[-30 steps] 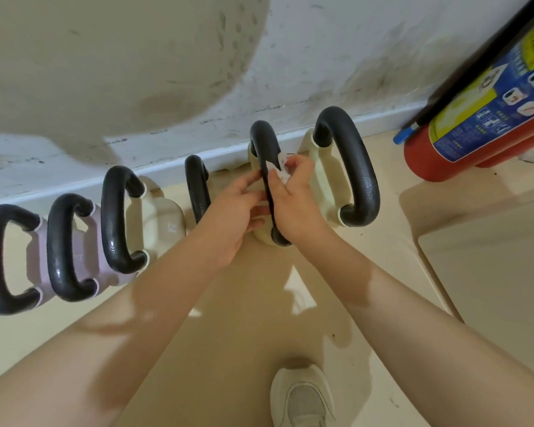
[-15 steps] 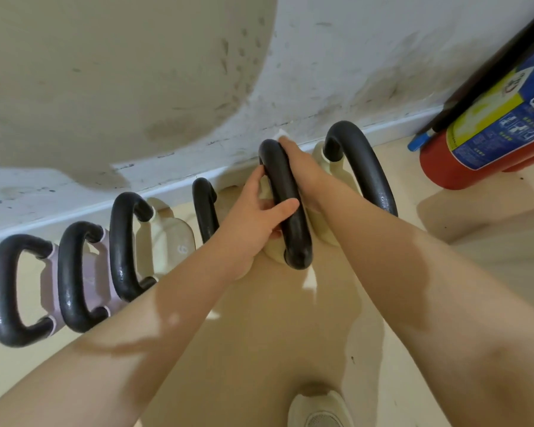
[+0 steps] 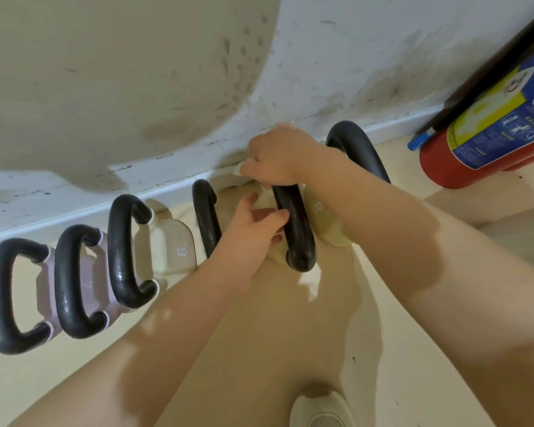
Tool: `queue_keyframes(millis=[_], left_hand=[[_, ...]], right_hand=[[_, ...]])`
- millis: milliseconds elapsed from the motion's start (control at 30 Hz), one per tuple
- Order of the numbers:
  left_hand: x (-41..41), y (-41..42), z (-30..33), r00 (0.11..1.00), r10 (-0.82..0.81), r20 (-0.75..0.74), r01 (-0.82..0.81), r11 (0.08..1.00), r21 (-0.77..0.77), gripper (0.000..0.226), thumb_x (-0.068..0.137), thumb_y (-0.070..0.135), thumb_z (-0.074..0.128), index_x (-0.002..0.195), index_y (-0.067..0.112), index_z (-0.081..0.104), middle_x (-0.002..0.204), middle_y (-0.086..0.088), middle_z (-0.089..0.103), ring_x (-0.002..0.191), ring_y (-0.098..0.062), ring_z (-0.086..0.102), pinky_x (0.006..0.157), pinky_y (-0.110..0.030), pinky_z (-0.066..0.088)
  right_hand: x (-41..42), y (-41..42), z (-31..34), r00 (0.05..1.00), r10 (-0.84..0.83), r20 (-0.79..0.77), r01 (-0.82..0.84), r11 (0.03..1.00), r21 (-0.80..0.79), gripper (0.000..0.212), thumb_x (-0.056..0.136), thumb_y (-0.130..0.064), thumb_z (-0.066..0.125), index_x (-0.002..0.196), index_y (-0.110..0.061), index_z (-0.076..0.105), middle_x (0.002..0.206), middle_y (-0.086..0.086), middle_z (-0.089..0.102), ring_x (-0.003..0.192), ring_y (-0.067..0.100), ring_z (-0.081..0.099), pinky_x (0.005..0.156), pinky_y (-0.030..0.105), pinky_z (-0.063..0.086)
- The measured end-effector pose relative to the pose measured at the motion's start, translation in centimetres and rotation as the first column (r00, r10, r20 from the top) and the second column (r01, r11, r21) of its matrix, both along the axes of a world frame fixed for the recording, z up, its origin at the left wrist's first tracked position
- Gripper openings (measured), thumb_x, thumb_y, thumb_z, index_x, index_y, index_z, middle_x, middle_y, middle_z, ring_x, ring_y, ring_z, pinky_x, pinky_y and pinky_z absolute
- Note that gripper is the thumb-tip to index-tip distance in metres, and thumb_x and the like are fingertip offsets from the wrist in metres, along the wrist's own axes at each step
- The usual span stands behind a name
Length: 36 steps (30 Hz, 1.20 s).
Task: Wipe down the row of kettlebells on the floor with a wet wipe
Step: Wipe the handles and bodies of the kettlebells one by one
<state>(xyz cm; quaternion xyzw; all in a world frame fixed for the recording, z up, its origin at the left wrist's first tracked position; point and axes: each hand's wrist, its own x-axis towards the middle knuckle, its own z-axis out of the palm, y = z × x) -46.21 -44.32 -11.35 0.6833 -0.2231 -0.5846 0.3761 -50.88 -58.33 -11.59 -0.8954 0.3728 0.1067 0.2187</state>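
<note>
Right hand [image 3: 278,158] seemingly grips wipe [image 3: 238,169] on kettlebell handle [image 3: 293,223].

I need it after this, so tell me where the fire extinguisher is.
In the head view, the red fire extinguisher lies at the far right against the wall, just beyond the rightmost kettlebell.

A white wall [image 3: 367,57] was seen at the top, scuffed and marked with dark smudges, and a large rounded shadow was cast across its left part. A white skirting board [image 3: 74,211] was run along its foot. The floor [image 3: 275,334] was laid in a pale cream colour and patches of light were thrown on it. A red fire extinguisher [image 3: 481,146] with a blue and yellow label was laid on the floor at the right, against the wall
</note>
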Motion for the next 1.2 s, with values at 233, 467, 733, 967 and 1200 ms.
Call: queue_keyframes(millis=[233, 467, 733, 967, 1200], left_hand=[[1.2, 1.1, 1.1, 0.987, 0.153, -0.059, -0.149, 0.987, 0.062, 0.051, 0.092, 0.008, 0.047, 0.14, 0.014, 0.032, 0.103, 0.004, 0.056, 0.086, -0.005, 0.058, 0.067, -0.007, 0.049], [0.9, 1.6, 1.3, 0.989, 0.144, -0.03, -0.144, 0.989, 0.025, 0.042, 0.093, 0.01, 0.045, 0.135, 0.012, 0.042, 0.101, 0.002, 0.059, 0.09, -0.007, 0.058, 0.083, -0.016, 0.047], [-1.6, 2.4, 2.3, 0.991, 0.1, -0.088, -0.103, 0.994, -0.039, 0.023, 0.094, 0.013, 0.04, 0.107, 0.021, 0.057, 0.094, 0.003, 0.068, 0.085, -0.012, 0.066, 0.072, -0.02, 0.053], [-1.7, 3.1, 2.8, 0.992, 0.121, -0.035, -0.121, 0.993, 0.0, 0.025, 0.095, 0.032, 0.041, 0.101, 0.022, 0.063, 0.103, 0.005, 0.067, 0.103, -0.013, 0.061, 0.092, -0.03, 0.046], [-2.5, 3.6, 3.6, 0.997, 0.076, -0.013, -0.076, 0.995, -0.066, 0.031, 0.097, 0.031, 0.036, 0.079, 0.031, 0.061, 0.081, 0.014, 0.067, 0.088, -0.004, 0.061, 0.08, -0.021, 0.047]], right_hand=[[1.1, 1.6, 0.6, 0.972, 0.093, -0.216, -0.118, 0.987, -0.108, 0.024, 0.09, -0.021, 0.036, 0.079, -0.01, 0.053, 0.09, 0.007, 0.055, 0.089, 0.021, 0.051, 0.087, 0.033, 0.042], [-1.1, 2.9, -1.9, 0.818, -0.381, 0.431, 0.296, 0.921, 0.252, 0.019, 0.095, -0.008, 0.034, 0.101, -0.015, 0.05, 0.108, -0.001, 0.047, 0.098, 0.01, 0.045, 0.087, 0.03, 0.034], [-4.8, 10.0, -2.2, 0.529, -0.71, 0.465, 0.463, 0.701, 0.543, 0.028, 0.097, -0.031, 0.04, 0.116, -0.012, 0.043, 0.088, -0.001, 0.058, 0.079, 0.017, 0.059, 0.071, 0.035, 0.049], [-6.5, 16.8, -5.3, 0.389, -0.707, 0.591, 0.578, 0.687, 0.442, 0.037, 0.086, -0.029, 0.057, 0.119, -0.022, 0.041, 0.101, -0.001, 0.06, 0.089, 0.014, 0.062, 0.075, 0.035, 0.052], [-5.7, 15.9, -4.9, 0.403, -0.644, 0.651, 0.636, 0.708, 0.306, 0.038, 0.087, -0.044, 0.039, 0.122, -0.028, 0.041, 0.101, -0.016, 0.051, 0.092, 0.009, 0.059, 0.076, 0.037, 0.053]])
